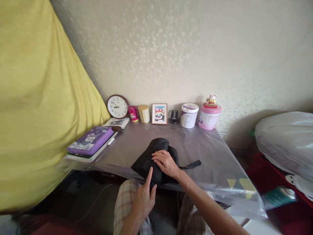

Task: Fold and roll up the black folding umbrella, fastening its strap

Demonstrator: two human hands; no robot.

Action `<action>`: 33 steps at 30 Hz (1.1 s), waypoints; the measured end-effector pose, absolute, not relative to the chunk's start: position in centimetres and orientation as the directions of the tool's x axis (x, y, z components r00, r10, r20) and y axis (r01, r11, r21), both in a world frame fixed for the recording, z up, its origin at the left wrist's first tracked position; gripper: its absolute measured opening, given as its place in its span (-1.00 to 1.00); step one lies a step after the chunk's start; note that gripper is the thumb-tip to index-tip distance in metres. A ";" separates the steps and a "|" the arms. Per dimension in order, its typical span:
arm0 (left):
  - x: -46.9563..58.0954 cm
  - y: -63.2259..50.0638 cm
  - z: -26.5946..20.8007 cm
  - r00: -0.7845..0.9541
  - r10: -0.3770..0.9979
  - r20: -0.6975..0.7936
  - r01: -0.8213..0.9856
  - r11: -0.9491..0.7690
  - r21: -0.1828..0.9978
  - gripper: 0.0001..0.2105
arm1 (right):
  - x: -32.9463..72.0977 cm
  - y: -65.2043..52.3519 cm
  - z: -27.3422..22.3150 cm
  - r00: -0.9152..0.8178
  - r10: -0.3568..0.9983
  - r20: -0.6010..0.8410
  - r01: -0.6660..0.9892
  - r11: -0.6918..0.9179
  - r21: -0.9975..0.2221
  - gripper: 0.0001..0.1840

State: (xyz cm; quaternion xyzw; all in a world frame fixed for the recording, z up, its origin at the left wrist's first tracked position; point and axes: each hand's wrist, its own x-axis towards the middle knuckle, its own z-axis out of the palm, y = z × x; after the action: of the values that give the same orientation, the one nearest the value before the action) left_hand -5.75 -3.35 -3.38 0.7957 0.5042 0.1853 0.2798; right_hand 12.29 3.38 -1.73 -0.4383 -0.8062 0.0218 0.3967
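Note:
A black folding umbrella (158, 145), loosely bunched, lies at the front edge of the table with its near end toward me. Its fabric spreads out to the left, and a narrow black strap (192, 164) trails to the right. My left hand (146, 197) is at the near end, index finger stretched along the fabric and thumb beside it; its other fingers are mostly hidden. Across the top of the roll lies my right hand (166, 163), palm down, fingers extended over the cloth.
Clear plastic covers the table (205, 147). Along the wall stand a clock (117, 106), a picture frame (159, 114) and several containers, including a white tub (189, 116). A purple case (90, 140) lies on books at left, beside a yellow curtain (44, 98). Right: a can (280, 196).

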 end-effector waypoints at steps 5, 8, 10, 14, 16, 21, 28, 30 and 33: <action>-6.0 -3.1 -3.9 0.418 0.907 0.044 0.673 -0.341 0.657 -0.45 | 13.9 6.0 -2.0 -0.191 0.748 0.636 0.758 0.524 -0.388 -0.73; -6.2 -3.0 -3.9 0.411 0.910 0.048 0.654 -0.331 0.680 -0.45 | 15.5 7.7 -2.0 -0.051 0.767 0.640 0.768 0.440 -0.466 -0.74; -6.4 -2.9 -3.4 0.397 0.917 0.045 0.639 -0.311 0.703 -0.46 | 16.6 8.2 -1.8 0.074 0.782 0.619 0.729 0.381 -0.569 -0.74; -6.7 -3.4 -1.8 0.348 0.936 -0.050 0.609 -0.185 0.772 -0.44 | 18.5 7.3 -0.8 0.362 0.800 0.479 0.516 0.256 -0.817 -0.72; -6.8 -3.8 -0.8 0.351 0.930 -0.112 0.569 -0.116 0.814 -0.40 | 18.7 6.3 0.1 0.391 0.798 0.459 0.410 0.295 -0.863 -0.70; -6.4 -4.3 0.4 0.399 0.907 -0.135 0.399 -0.039 0.916 -0.35 | 16.6 3.5 1.9 0.144 0.771 0.620 0.478 0.495 -0.726 -0.76; -6.4 -3.6 -0.9 0.369 0.899 -0.236 0.352 0.099 0.931 -0.36 | 13.8 0.3 0.7 -0.240 0.691 0.681 0.606 0.655 -0.451 -0.80; -6.4 -3.5 -1.4 0.367 0.887 -0.280 0.351 0.147 0.925 -0.36 | 13.3 -0.2 0.0 -0.293 0.691 0.660 0.620 0.663 -0.419 -0.78; -6.3 -3.4 -1.9 0.373 0.866 -0.334 0.363 0.195 0.911 -0.36 | 13.0 -0.3 -0.8 -0.355 0.694 0.627 0.634 0.671 -0.383 -0.74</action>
State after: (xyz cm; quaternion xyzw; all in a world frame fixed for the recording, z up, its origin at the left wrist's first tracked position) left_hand -6.30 -3.44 -1.92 0.5957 0.5156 0.2182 0.5760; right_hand 13.00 -0.28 -0.81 -0.4037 -0.8224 0.0371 0.3992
